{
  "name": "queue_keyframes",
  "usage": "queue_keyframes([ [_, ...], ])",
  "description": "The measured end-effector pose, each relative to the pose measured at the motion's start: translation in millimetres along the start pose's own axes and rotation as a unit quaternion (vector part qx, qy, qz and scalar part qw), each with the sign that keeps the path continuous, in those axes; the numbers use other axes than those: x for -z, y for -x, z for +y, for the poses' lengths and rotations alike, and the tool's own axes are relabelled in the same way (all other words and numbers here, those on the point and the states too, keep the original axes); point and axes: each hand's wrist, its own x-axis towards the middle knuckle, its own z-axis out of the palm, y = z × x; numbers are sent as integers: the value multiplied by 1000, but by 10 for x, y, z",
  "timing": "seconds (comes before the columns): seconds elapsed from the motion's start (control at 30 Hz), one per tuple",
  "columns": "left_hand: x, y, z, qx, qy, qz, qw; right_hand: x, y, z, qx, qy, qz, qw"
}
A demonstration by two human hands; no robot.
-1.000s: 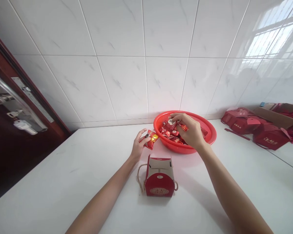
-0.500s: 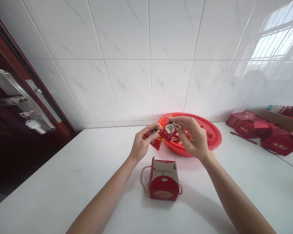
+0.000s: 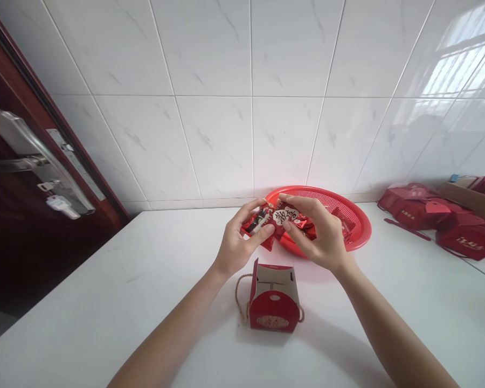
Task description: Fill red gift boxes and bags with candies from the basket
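Observation:
My left hand (image 3: 242,237) is closed around several small wrapped packets (image 3: 258,220), red with black and white print. Between the thumb and fingers of my right hand (image 3: 317,229) is a dark red candy packet (image 3: 285,215) with a white printed label, brought up against the packets on the left. Behind both hands stands a red plastic basket (image 3: 361,226) with more red-wrapped sweets (image 3: 343,221) in it. Nearer to me, a small red gift box (image 3: 274,312) with a rope handle (image 3: 238,296) stands with its top open.
Several red gift boxes (image 3: 412,210) and a brown cardboard box (image 3: 472,196) are at the right against the tiled wall (image 3: 214,145). A dark red door (image 3: 20,226) with keys (image 3: 62,206) in its lock stands left of the white table (image 3: 145,302).
My right hand has moved the dark red packet left, against the packets in my left hand. The left fingers now reach over it. The view has shifted slightly.

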Motion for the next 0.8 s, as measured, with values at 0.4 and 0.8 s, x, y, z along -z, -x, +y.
queue_keyframes([
  [0.4, -6, 11, 26, 11, -9, 53, 999, 306, -87, 304, -212, -16, -7, 977],
  [0.8, 18, -17, -5, 33, 22, 66, 997, 496, 128, 976, -395, 194, -215, 872],
])
